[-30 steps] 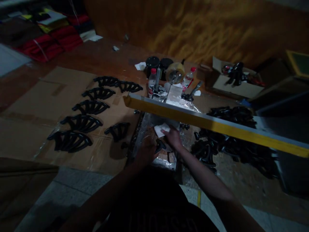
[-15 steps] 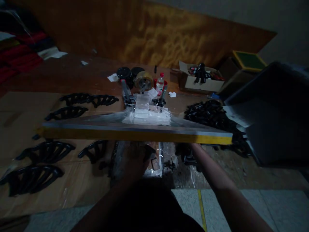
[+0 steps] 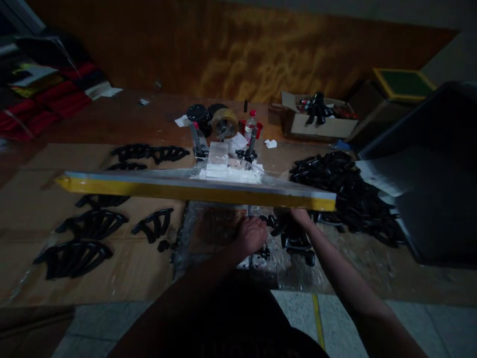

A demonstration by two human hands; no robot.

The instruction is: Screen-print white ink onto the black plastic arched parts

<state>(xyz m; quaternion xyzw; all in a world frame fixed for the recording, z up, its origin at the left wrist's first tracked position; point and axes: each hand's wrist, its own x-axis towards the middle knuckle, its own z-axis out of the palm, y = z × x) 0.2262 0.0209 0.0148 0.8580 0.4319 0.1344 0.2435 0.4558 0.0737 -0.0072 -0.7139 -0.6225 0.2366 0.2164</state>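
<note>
A long screen-printing frame (image 3: pixel 194 186) with a yellow edge hangs raised across the view, white paste lying along its far side. Below it, my left hand (image 3: pixel 251 236) rests curled on a plastic-covered board (image 3: pixel 208 233). My right hand (image 3: pixel 300 217) sits at the frame's lower edge, its fingers partly hidden, beside black moulded parts (image 3: pixel 296 243). Black fan-shaped pieces (image 3: pixel 93 223) lie in rows on cardboard to the left. A heap of similar black parts (image 3: pixel 343 184) lies to the right.
Beyond the frame stand a tape roll (image 3: pixel 224 123), dark jars, and a water bottle (image 3: pixel 251 126). An open cardboard box (image 3: pixel 316 124) holds black parts. A dark bin (image 3: pixel 436 184) stands at the right, with red fabric (image 3: pixel 48 107) at upper left.
The view has rotated, and the yellow-edged frame now runs nearly level across it. My left hand has moved right, toward my right hand. The white rag seen earlier is out of sight.
</note>
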